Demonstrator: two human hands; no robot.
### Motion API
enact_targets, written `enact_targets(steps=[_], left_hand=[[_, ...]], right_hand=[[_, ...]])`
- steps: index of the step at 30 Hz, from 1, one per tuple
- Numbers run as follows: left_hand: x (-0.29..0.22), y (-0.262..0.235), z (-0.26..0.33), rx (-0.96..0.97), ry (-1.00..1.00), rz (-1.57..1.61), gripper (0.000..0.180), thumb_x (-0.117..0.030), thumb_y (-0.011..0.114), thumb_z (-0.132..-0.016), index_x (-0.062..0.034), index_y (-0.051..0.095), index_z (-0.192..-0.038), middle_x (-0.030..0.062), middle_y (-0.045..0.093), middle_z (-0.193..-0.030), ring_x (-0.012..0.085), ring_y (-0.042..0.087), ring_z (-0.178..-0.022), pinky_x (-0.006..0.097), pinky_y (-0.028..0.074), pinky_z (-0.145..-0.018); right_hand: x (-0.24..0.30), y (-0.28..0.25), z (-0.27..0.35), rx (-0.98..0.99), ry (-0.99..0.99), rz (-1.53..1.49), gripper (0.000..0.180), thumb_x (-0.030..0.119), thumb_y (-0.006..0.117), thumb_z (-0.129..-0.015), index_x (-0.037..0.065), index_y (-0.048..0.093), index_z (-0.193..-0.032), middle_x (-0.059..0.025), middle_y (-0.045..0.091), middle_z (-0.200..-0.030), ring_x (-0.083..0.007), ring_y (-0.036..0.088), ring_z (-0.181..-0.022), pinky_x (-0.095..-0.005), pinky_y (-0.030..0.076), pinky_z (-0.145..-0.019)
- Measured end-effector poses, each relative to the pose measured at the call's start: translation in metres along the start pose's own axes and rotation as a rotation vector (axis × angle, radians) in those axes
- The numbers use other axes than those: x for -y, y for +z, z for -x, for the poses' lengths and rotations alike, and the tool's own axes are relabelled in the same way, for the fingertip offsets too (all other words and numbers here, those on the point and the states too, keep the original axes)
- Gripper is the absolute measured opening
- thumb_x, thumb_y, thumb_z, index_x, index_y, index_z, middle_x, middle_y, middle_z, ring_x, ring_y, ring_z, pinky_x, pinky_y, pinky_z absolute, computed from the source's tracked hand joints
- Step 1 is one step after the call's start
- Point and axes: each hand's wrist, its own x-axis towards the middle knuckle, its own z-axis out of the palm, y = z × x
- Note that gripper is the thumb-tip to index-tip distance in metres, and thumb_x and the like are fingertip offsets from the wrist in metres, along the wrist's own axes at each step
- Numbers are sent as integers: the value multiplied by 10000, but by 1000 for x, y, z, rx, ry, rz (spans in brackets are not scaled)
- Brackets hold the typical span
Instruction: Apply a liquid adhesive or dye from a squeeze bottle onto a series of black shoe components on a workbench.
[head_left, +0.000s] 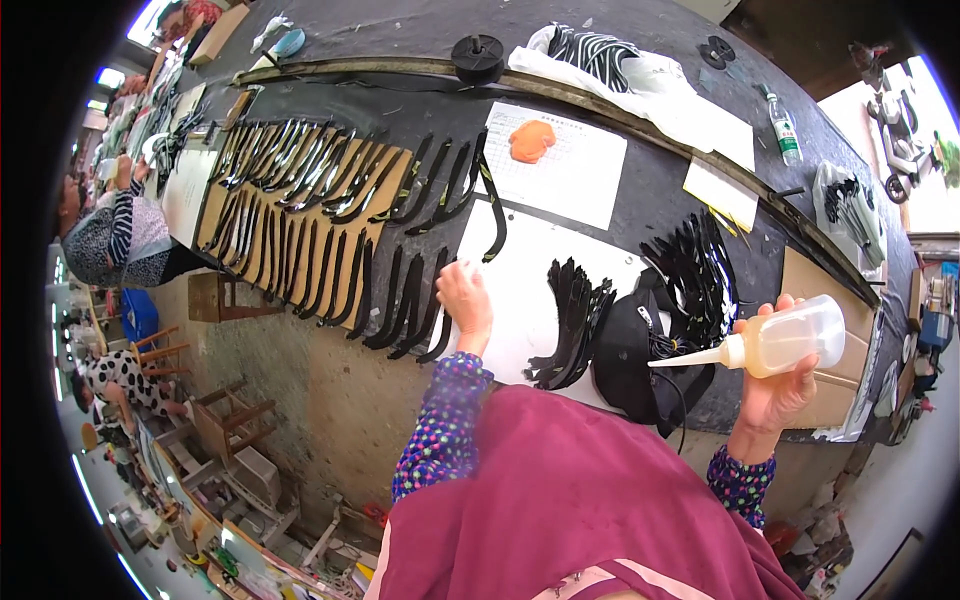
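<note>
A translucent squeeze bottle (798, 337) with a long thin nozzle lies sideways in my right hand (775, 400), fingers wrapped round it. Some yellowish liquid shows inside. The nozzle points left, over a black pouch (625, 350) with a zipper. My left hand (467, 303) is closed, its fingertips against a black strip (436, 340) at the right end of the lower row. Further black strips (290, 260) lie side by side in two rows on brown cardboard (345, 290). Two bunches of loose black strips (570, 325) rest beside the pouch, partly on white paper (515, 335).
An orange lump (532, 141) sits on a printed sheet (595, 180). A long rail (620, 105) crosses the dark table, with a black spool (477, 59) by it. Striped cord (592, 58), a plastic bottle (783, 125) and a bag (848, 215) lie beyond. Other people sit at far left.
</note>
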Motion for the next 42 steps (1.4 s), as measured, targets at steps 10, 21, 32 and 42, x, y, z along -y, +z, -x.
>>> enact_targets(steps=[10,21,32,42], left_hand=[[-26,41,-44,114,320,-50,329,-79,555,-746,-98,479,-1065,70,488,-986,251,468,-938,380,383,-764],[-29,42,-77,179,395,-90,266,-110,533,-799,-84,487,-1060,91,490,-981,270,472,-932,395,387,-756],[-60,18,33,545,-35,380,535,-284,697,-664,64,486,-1011,211,510,-955,325,476,-936,389,365,-848],[-63,27,134,771,-323,297,631,-228,796,-524,85,502,-987,188,590,-912,272,580,-848,360,446,-778]], right_hand=[[6,-12,11,-70,-40,-30,695,258,723,-662,39,349,-1206,-117,434,-1179,-293,443,-1061,-531,393,-855],[6,-21,27,-177,-47,-18,694,259,719,-666,35,349,-1209,-118,429,-1175,-298,437,-1075,-539,390,-859],[12,-41,46,-154,-87,-115,712,241,701,-700,33,303,-1253,-131,432,-1206,-290,442,-1093,-553,354,-887],[41,-85,34,-71,-34,-205,668,276,696,-699,35,359,-1223,-126,443,-1198,-284,461,-1072,-539,356,-880]])
